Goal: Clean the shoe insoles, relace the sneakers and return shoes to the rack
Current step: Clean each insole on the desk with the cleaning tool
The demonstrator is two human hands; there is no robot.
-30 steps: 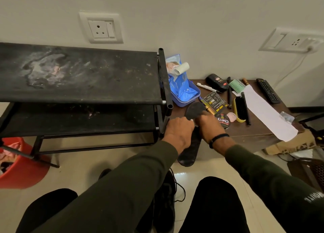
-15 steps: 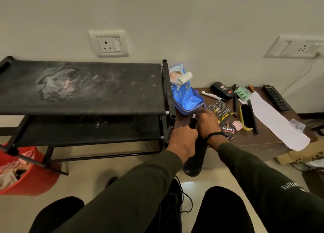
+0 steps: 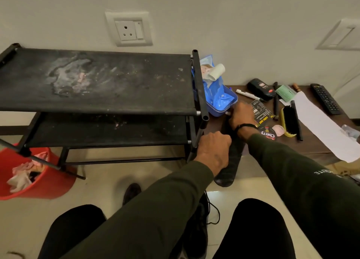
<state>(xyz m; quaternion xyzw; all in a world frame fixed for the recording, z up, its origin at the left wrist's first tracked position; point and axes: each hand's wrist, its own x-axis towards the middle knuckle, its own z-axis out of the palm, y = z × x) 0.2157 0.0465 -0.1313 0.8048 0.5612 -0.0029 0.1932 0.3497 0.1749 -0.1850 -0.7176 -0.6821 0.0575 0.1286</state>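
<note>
step: insole cleaning, judged from how things lie; one black insole (image 3: 227, 167) lies half on the bench (image 3: 315, 147), heel end overhanging the bench edge toward the floor.
left hand (image 3: 213, 151): fingers curled, knuckles up, pressing on the insole mid-length; whether they wrap its edge, cannot tell.
right hand (image 3: 241, 116): fingers bunched at the toe end, pinching something small and white (image 3: 227, 113), likely a wipe or cloth; cannot confirm.
insole position: under both hands, running from the right fingers back past the left fingers.
how to do it well: keep the left hand pinning the middle so the overhang doesn't flex; stroke toe to heel, one direction, light pressure.
risk: the unsupported heel end may tip off the bench if the left hand lifts.
wipes: blue tub (image 3: 222, 103) just beyond the right fingers.
counts: 1 insole seen, 1 rack (image 3: 97, 83) with 2 shelves left of the left fingers, 1 brush (image 3: 289, 122) and 1 polish tin (image 3: 267, 135) right of the right fingers, 1 red bucket (image 3: 39, 180) far left.
sneakers: 1 dark shoe (image 3: 196, 229) with a loose lace between the knees; second not clear.
</note>
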